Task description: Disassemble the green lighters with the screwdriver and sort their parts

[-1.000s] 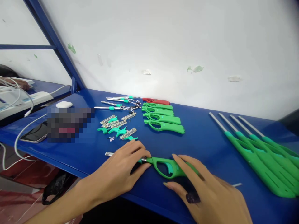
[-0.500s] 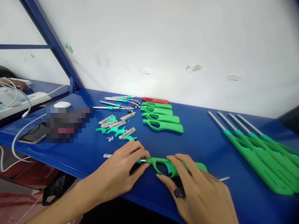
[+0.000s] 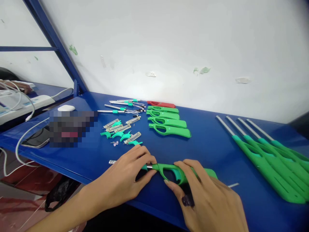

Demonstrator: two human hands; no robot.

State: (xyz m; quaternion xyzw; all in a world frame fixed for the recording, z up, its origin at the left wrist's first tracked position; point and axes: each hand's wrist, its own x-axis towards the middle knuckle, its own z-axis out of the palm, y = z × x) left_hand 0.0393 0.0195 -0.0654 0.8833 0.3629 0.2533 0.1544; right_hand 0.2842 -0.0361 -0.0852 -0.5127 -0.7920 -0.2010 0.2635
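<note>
A green long-nosed gas lighter (image 3: 211, 173) lies crosswise near the table's front edge, between my two hands. My left hand (image 3: 123, 175) pinches its metal tube end, by the teal collar, between thumb and fingers. Around the green handle, just behind the teal trigger (image 3: 178, 175), my right hand (image 3: 210, 196) is closed. A dark patch or wrap shows on the right thumb side. Most of the tube is hidden under my left hand, and a white, printed piece (image 3: 112, 162) sticks out beyond it. Behind my right hand a thin pale strip (image 3: 233, 185) shows.
Several finished-looking green lighters (image 3: 260, 161) lie at right. Green handle shells (image 3: 171, 131) and a red one (image 3: 161, 104) are behind my hands. Metal tubes with wires (image 3: 112, 111), clear fuel tanks (image 3: 132, 138) and teal triggers (image 3: 106, 135) lie left of them. A phone (image 3: 36, 138) is far left.
The whole view has shifted slightly. Both hands keep the same hold on the lighter, with hardly any movement.
</note>
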